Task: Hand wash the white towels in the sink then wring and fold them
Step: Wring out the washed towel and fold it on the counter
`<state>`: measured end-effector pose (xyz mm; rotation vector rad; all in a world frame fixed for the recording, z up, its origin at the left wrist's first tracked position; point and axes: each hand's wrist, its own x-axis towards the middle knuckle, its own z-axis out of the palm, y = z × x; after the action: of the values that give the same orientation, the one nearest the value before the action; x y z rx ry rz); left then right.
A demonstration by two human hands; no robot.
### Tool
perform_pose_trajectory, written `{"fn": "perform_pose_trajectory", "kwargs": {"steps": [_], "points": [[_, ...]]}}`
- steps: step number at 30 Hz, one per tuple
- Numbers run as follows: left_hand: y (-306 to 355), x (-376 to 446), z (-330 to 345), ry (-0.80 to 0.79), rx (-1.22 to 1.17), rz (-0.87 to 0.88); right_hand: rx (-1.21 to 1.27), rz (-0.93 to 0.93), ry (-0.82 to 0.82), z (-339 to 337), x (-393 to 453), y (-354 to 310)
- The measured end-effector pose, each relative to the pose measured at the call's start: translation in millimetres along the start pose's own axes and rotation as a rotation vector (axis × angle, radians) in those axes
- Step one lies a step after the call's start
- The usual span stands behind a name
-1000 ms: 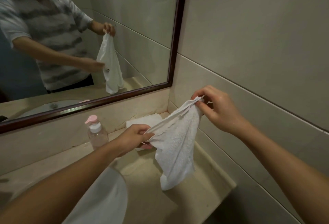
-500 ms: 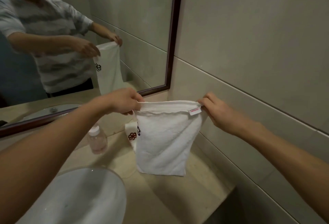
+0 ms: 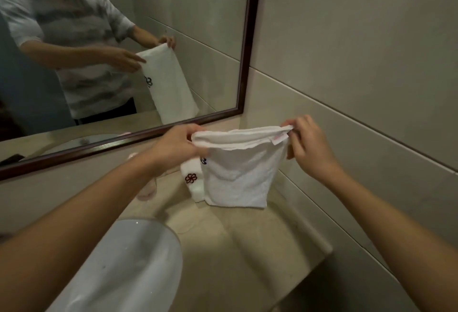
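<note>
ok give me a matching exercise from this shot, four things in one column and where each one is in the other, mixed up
Things
1. held towel
2. folded towel
3. sink
4. mirror

Places
A. on the wall above the counter, dark frame
B. lying on the counter, red flower mark showing
C. hanging between the left hand and right hand, pinched at its top corners
D. set into the counter, bottom left of the view

Pairs: 1-C, 2-B, 3-D, 4-A
</note>
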<state>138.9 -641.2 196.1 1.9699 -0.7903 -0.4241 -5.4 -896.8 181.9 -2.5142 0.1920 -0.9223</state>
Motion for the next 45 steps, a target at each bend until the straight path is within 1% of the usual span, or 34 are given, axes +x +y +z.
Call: {"fn": "perform_pose_trajectory", "kwargs": {"steps": [2,3,4,5,6,8,11,12,15,17,19,22,24,26,28,30,32,34,36,37,39,41,43,45], "points": [[-21,-23,12,0.025,0.324,0.177,0.071,0.035,-0.031,0,-35,3],[-32,-32,19,0.050,0.423,0.274,0.115,0.054,-0.054,1,-52,6],[-45,-38,26,0.065,0.476,0.365,0.153,0.068,-0.078,2,-69,10],[-58,-43,32,0.072,0.492,0.405,0.178,0.080,-0.112,5,-86,14],[-70,-48,38,0.076,0.489,0.401,0.202,0.102,-0.158,8,-102,19],[-93,-60,53,0.070,0.452,0.323,0.259,0.161,-0.252,16,-132,24],[-119,-89,85,-0.065,0.172,0.225,0.312,0.309,-0.332,31,-173,29],[-130,-97,96,-0.072,0.094,0.181,0.340,0.379,-0.353,38,-184,32],[-162,-108,126,-0.018,0.027,-0.004,0.435,0.658,-0.435,58,-204,42],[-179,-106,142,0.054,0.041,-0.057,0.446,0.795,-0.487,75,-206,48],[-188,-98,154,0.141,0.046,-0.088,0.446,0.876,-0.487,92,-198,55],[-193,-75,163,0.260,0.004,-0.168,0.473,0.934,-0.446,115,-175,62],[-197,-55,166,0.318,-0.055,-0.249,0.455,0.939,-0.481,130,-159,65],[-207,-36,168,0.335,-0.061,-0.334,0.340,0.899,-0.538,146,-143,71],[-216,-21,170,0.340,-0.050,-0.377,0.235,0.836,-0.561,164,-133,81],[-223,-8,172,0.310,-0.030,-0.406,0.149,0.833,-0.552,180,-130,93],[-229,1,175,0.196,-0.053,-0.480,0.093,0.875,-0.524,193,-135,102],[-235,3,176,0.100,-0.144,-0.564,0.082,0.925,-0.468,201,-144,105],[-241,-2,175,0.097,-0.174,-0.543,0.105,0.969,-0.387,204,-155,96],[-243,-7,175,0.117,-0.176,-0.513,0.073,0.974,-0.367,203,-161,90],[-249,-17,175,0.156,-0.147,-0.442,-0.117,0.945,-0.394,202,-176,77],[-253,-25,180,0.170,0.004,-0.380,-0.237,0.950,-0.453,199,-193,68],[-252,-28,187,0.173,0.220,-0.395,-0.229,1.026,-0.475,199,-203,67],[-247,-29,195,0.159,0.364,-0.461,-0.138,1.177,-0.436,200,-200,67]]}}
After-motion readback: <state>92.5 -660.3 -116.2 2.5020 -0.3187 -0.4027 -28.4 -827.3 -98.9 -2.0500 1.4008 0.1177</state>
